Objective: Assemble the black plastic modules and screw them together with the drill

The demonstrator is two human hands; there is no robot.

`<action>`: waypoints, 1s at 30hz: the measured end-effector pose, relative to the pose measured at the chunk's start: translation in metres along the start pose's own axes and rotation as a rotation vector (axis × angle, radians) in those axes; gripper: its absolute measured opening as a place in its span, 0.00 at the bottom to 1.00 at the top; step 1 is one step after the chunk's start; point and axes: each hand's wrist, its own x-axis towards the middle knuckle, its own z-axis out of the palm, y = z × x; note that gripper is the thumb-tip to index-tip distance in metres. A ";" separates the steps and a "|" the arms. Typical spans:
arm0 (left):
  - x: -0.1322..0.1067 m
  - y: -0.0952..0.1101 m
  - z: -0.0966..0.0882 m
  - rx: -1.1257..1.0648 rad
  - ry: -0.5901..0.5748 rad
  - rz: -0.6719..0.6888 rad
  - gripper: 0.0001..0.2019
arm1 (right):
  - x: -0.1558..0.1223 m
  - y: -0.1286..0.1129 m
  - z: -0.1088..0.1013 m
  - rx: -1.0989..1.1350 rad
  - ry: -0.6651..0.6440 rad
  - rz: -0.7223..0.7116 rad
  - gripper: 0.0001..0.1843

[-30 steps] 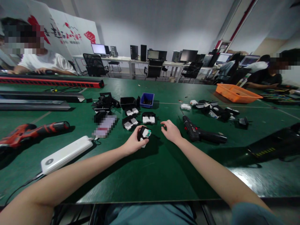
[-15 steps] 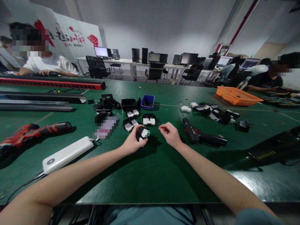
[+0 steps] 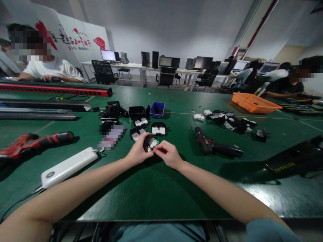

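Observation:
My left hand (image 3: 139, 150) is closed around a small black housing with a white insert (image 3: 152, 144), which shows a bit of green at its right edge. The thumb lies along its near side. My right hand (image 3: 168, 154) meets it from the right, thumb and fingertips pinched together at the housing's edge. Whatever the pinch holds is too small to make out. Just beyond the hands stand similar black and white housings (image 3: 158, 129). A black cordless screwdriver (image 3: 207, 144) lies to the right of my right hand.
A blue bin (image 3: 157, 110) with small dark parts sits behind the housings. Black and white pieces (image 3: 236, 121) lie at right, near an orange tray (image 3: 254, 102). On the left are a red-black power tool (image 3: 37, 144), a white power bank (image 3: 69, 167) and long metal profiles (image 3: 37, 113). Other people sit at both sides.
My right hand has moved left, from apart to against the housing. My left hand has shifted slightly left and tilted the housing.

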 end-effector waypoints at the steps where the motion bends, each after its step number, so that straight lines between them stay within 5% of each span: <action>1: 0.000 0.000 0.000 0.005 0.000 0.005 0.34 | 0.000 0.000 0.000 0.002 -0.001 0.003 0.08; 11: -0.001 0.002 -0.002 0.046 -0.033 0.046 0.34 | 0.000 0.004 0.004 -0.013 0.025 0.167 0.16; 16: -0.002 0.002 -0.003 0.024 -0.042 0.025 0.35 | 0.003 0.015 0.006 0.041 -0.101 0.300 0.22; 21: -0.002 0.006 -0.003 -0.046 -0.103 0.035 0.34 | 0.004 0.007 0.001 0.088 -0.212 0.255 0.19; 26: -0.002 0.007 -0.006 -0.147 -0.127 -0.004 0.32 | 0.009 -0.011 -0.059 -0.339 -0.227 -0.002 0.17; 30: 0.003 0.003 -0.009 -0.261 -0.090 -0.133 0.28 | -0.002 0.000 -0.145 -0.730 -0.171 0.082 0.20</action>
